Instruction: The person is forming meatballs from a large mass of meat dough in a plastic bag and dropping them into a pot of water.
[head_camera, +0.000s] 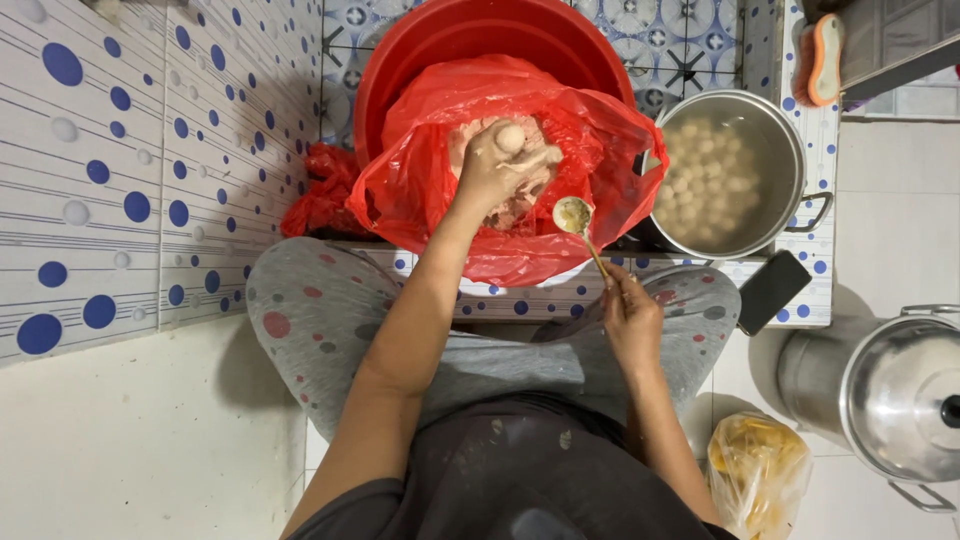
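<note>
Squeezing a meatball (510, 137) up over the red bag (590, 130), the left hand (497, 165) grips paste; the right hand (630, 318) holds a spoon (573, 215) beside it.

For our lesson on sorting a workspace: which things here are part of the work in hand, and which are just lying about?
In use:
left hand, squeezing out a ball
paste in red bag
red tub
right hand with spoon
pot of balls in water

Lying about:
phone
lidded steel pot
yellow bag
sponge
</note>
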